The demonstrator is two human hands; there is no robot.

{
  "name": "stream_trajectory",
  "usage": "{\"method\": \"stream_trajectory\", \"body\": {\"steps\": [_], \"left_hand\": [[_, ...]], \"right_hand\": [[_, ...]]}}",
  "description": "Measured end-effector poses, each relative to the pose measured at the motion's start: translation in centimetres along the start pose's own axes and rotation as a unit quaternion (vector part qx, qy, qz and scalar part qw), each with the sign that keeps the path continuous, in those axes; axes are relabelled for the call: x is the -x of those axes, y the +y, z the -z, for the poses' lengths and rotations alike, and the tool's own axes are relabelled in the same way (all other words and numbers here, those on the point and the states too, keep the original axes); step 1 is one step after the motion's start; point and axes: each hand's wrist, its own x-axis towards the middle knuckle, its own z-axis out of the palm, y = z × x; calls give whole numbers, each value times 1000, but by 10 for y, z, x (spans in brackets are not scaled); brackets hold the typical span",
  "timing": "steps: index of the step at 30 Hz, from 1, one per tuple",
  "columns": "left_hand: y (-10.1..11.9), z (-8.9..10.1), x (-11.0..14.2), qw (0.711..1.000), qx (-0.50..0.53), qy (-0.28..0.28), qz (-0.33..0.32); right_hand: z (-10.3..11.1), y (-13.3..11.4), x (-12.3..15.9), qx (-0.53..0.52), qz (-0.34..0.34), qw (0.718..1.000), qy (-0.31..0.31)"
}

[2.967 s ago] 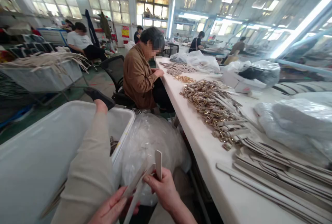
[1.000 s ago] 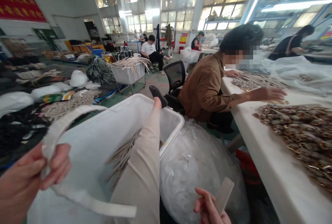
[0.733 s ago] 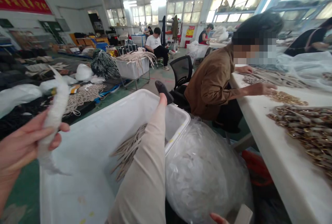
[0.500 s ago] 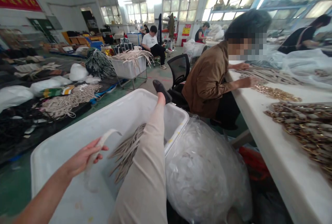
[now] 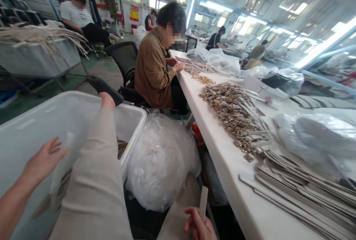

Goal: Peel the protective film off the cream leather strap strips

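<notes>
My left hand [image 5: 46, 160] hovers over the white plastic tub [image 5: 69, 103], its fingers apart with nothing gripped. A pale strap [image 5: 41, 208], smeared by motion, shows below it inside the tub. More greyish straps [image 5: 121, 147] lie in the tub, partly hidden behind my outstretched leg [image 5: 97, 158]. Low in view, by the table edge, my right hand [image 5: 198, 225] has its fingers closed around a flat beige strap [image 5: 204, 201] that sticks up from the grip. Part of that hand is cut off by the bottom edge.
On the white table [image 5: 222, 169] at my right lie beige straps [image 5: 300, 188] and a heap of straps with gold buckles [image 5: 230, 110]. A stuffed clear plastic bag [image 5: 164, 162] stands between tub and table. A co-worker in a brown jacket [image 5: 152, 69] sits ahead.
The view has swung right and more of the table shows. My left hand has let go of the pale strap over the tub. My right hand with a strap has come into view.
</notes>
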Motion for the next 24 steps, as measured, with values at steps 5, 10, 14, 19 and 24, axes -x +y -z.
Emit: {"method": "stream_trajectory", "body": {"steps": [5, 10, 14, 19, 24], "left_hand": [[77, -18, 26, 999, 6, -27, -44], [118, -102, 53, 950, -54, -232, -203], [119, -186, 56, 895, -168, -340, -235], [102, -255, 52, 884, -264, -332, -196], [83, -280, 57, 878, -283, -338, -186]], "right_hand": [[-5, 6, -19, 35, 6, 999, -30], [-9, 5, -27, 56, 46, 997, 2], [-9, 2, -31, 55, 79, 995, 23], [-7, 5, -37, 29, 68, 997, 37], [-4, 8, -38, -4, 56, 998, 27]]}}
